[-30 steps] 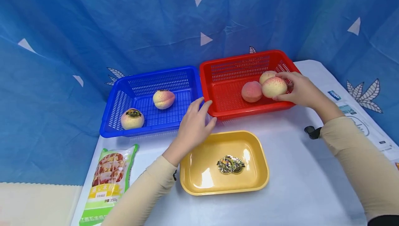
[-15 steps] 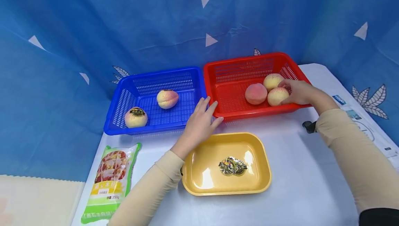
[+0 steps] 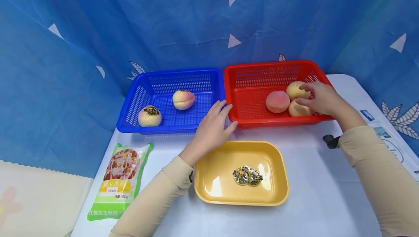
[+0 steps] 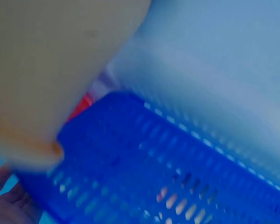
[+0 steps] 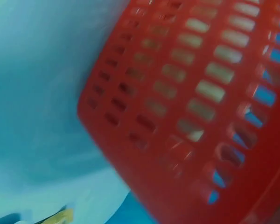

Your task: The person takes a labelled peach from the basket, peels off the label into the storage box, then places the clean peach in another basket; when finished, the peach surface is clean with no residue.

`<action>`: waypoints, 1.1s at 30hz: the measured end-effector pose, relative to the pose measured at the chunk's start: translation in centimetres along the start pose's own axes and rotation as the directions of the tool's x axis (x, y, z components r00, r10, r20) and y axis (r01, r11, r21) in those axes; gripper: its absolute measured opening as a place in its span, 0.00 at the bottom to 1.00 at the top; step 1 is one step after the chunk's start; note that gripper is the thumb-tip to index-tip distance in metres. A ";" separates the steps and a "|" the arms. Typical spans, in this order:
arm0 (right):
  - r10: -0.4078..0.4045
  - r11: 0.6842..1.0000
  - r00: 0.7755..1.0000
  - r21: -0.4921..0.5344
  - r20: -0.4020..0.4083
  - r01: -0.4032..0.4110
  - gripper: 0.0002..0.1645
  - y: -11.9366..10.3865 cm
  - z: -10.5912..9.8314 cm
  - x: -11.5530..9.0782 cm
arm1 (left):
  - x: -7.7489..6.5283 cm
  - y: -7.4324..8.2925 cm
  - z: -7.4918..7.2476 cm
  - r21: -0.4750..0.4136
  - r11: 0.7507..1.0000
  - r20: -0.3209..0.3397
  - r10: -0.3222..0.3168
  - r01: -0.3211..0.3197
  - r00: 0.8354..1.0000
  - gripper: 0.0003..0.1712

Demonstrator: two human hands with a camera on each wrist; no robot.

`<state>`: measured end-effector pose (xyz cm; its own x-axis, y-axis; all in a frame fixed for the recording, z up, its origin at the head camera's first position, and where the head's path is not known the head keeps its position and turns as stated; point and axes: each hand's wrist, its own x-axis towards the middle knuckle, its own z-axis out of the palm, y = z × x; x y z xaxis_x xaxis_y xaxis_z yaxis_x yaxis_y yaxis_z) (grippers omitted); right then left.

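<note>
In the head view my right hand [image 3: 322,98] hovers over the right end of the red basket [image 3: 248,121], fingers bent and spread above two pale peaches. The front pale peach [image 3: 299,109] lies just under the thumb, and the back pale peach [image 3: 294,89] is near the fingertips. A pinker peach [image 3: 277,101] sits to their left. My left hand [image 3: 211,128] has its fingers extended at the spot where the red basket meets the blue basket [image 3: 170,129]. In the blue basket lie a stickered peach [image 3: 150,117] and another blushed peach [image 3: 183,99].
A yellow tray [image 3: 242,199] with shiny gold-and-black stickers [image 3: 247,176] stands at the front middle. To the left lies a green-edged food packet [image 3: 119,179]. A white printed package [image 3: 389,139] is at the right, and a blue curtain [image 3: 183,22] hangs behind the baskets.
My right hand has lowered a peach into the red basket, let go of it and lifted slightly. The left hand stays by the basket rims. The head view has shifted a little.
</note>
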<state>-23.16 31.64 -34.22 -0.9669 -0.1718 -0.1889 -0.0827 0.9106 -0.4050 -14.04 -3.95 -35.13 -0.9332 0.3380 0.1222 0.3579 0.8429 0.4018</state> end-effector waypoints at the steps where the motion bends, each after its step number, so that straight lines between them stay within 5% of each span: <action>1: -0.021 1.000 0.999 0.006 -0.040 0.021 0.44 -0.6 0.1 0.0 | -0.3 -0.1 -0.5 -0.011 1.000 -0.006 -0.007 0.007 1.000 0.35; 7: -0.165 0.982 0.961 0.054 -0.224 0.181 0.34 -5.4 1.2 -0.3 | -2.4 -1.9 -3.4 -0.042 0.996 -0.038 -0.086 0.084 0.996 0.41; 12: -0.311 0.941 0.915 0.054 -0.259 0.335 0.31 -10.0 3.0 -0.1 | -4.2 -4.8 -5.3 -0.073 0.980 -0.068 -0.190 0.185 0.979 0.48; 16: -0.421 0.897 0.879 0.041 -0.223 0.440 0.29 -13.9 5.2 0.6 | -5.5 -7.3 -6.8 -0.107 0.953 -0.046 -0.290 0.284 0.956 0.54; 23: -0.462 0.878 0.883 0.101 -0.081 0.468 0.31 -20.7 7.7 1.4 | -7.4 -11.8 -9.5 -0.104 0.902 -0.026 -0.423 0.419 0.906 0.65; 27: -0.510 0.848 0.859 0.143 -0.042 0.510 0.31 -23.7 9.1 2.4 | -8.2 -14.4 -11.1 -0.114 0.871 0.020 -0.479 0.478 0.877 0.69; 33: -0.560 0.800 0.828 0.255 -0.008 0.543 0.31 -27.4 11.7 3.6 | -9.0 -17.2 -11.4 -0.123 0.818 0.071 -0.557 0.562 0.827 0.70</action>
<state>-21.53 1.62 -34.26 -0.7564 -0.6495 0.0772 -0.5297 0.5390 -0.6549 -12.21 -26.28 -32.78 -0.9691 -0.1604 -0.1872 -0.2353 0.8278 0.5092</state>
